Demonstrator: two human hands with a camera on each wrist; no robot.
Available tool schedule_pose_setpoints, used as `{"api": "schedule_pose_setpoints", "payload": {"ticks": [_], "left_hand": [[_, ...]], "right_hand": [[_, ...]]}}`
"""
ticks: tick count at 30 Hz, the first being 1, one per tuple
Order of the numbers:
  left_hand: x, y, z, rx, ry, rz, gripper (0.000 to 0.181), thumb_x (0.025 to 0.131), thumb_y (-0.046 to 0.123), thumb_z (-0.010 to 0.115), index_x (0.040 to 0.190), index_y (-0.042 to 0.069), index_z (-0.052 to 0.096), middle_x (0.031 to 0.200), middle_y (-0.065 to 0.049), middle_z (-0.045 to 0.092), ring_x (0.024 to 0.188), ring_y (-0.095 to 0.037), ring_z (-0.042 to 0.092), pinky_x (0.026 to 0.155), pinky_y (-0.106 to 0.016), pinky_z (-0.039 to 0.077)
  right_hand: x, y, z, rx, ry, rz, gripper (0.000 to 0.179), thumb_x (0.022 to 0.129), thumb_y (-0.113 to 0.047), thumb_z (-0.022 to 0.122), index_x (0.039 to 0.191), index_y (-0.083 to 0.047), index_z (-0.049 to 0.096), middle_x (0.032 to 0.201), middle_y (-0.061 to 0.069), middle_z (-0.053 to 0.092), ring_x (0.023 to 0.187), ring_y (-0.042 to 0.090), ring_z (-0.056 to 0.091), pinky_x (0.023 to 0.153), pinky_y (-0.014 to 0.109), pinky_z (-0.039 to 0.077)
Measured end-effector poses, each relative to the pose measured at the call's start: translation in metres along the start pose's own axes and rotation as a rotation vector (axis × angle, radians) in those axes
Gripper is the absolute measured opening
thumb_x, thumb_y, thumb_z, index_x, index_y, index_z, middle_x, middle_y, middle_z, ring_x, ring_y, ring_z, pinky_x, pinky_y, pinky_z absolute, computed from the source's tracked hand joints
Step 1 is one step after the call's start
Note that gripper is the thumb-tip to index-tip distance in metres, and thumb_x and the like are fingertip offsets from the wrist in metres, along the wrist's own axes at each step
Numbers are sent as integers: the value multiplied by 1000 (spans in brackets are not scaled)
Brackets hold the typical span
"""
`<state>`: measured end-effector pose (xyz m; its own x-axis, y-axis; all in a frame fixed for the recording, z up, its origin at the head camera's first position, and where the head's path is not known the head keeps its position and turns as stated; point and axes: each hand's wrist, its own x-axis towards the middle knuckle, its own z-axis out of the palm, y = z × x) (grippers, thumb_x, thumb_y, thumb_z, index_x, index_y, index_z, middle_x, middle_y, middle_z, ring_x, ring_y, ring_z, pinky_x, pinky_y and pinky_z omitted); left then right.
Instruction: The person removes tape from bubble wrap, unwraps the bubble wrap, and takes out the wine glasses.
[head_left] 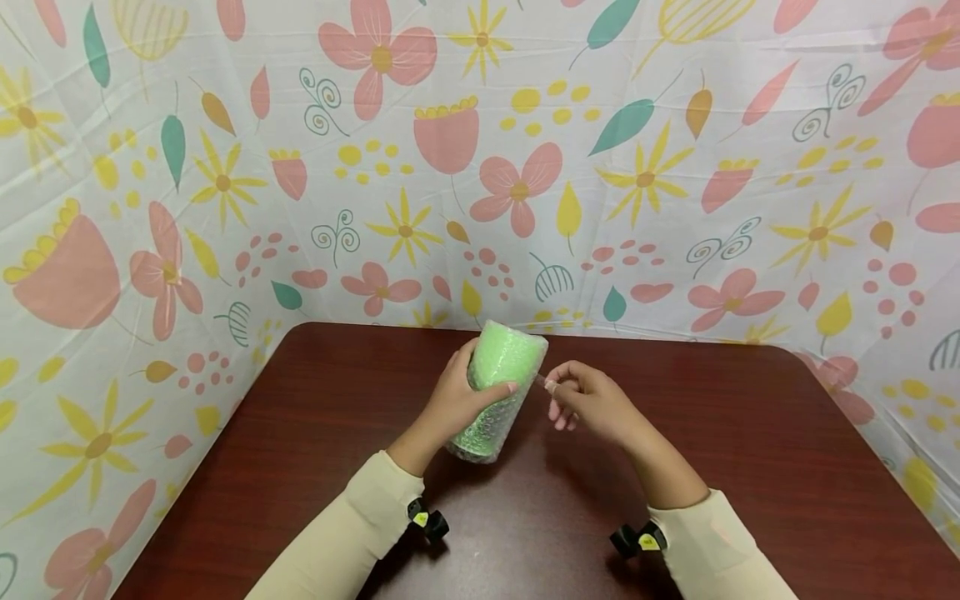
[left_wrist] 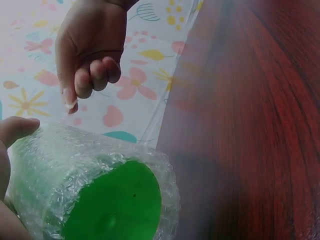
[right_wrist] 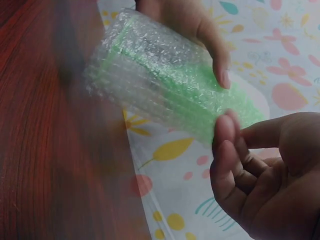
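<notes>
A green cylinder wrapped in clear bubble wrap (head_left: 512, 354) is held tilted above the table, its top leaning right. My left hand (head_left: 459, 393) grips it from the left, thumb laid across the front. Just right of the upper part, my right hand (head_left: 596, 406) pinches a small clear strip (head_left: 541, 380) that looks like tape, between thumb and forefinger. The other fingers of that hand curl inward. In the left wrist view the cylinder's flat green end (left_wrist: 120, 202) shows inside the crinkled wrap. Layered bubble wrap (right_wrist: 150, 70) covers its side in the right wrist view.
A dark reddish-brown wooden table (head_left: 337, 375) lies under both hands. Behind it and along the sides hangs a white cloth (head_left: 495, 75) printed with flowers and leaves. Small black devices (head_left: 429, 518) are strapped at both wrists, over cream sleeves (head_left: 360, 517).
</notes>
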<state>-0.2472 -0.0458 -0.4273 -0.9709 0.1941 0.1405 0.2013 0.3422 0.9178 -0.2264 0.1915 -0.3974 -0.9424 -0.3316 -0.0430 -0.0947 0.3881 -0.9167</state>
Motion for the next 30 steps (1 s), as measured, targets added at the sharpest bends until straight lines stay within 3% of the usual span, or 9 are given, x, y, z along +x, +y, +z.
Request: {"api": "schedule_pose_setpoints", "payload": {"ticks": [11,20,27,30], "left_hand": [[-1,0,2,15,-25,33,92,81,47,82,155,27,32,142,-1,51,113,-23,57,90,-43,51],[-2,2,4,17,-32,42,93,79,46,83,155,27,33,145,-1,49,118,-22,56,94,-45,50],[-2,3,5,20,3,48,93,79,43,84,155,23,34,146,-4,48,119,-24,55,97,-47,49],[-3,4,4,22,16,43,93,79,43,84,155,24,34,145,-4,48,119,-25,55,97,-47,49]], "right_hand": [[1,-2,1,-12,-23,-4,30,104,-22,58,111,6,53,81,18,70,72,24,72,71,49,60],[2,0,3,13,-38,-42,24,105,-11,48,117,10,49,86,19,71,77,26,73,70,37,61],[2,2,3,44,-57,-49,21,106,-10,46,116,9,47,102,25,74,96,40,73,77,43,61],[1,2,3,16,-51,-46,23,106,-13,48,115,8,49,100,23,74,93,37,74,77,44,61]]}}
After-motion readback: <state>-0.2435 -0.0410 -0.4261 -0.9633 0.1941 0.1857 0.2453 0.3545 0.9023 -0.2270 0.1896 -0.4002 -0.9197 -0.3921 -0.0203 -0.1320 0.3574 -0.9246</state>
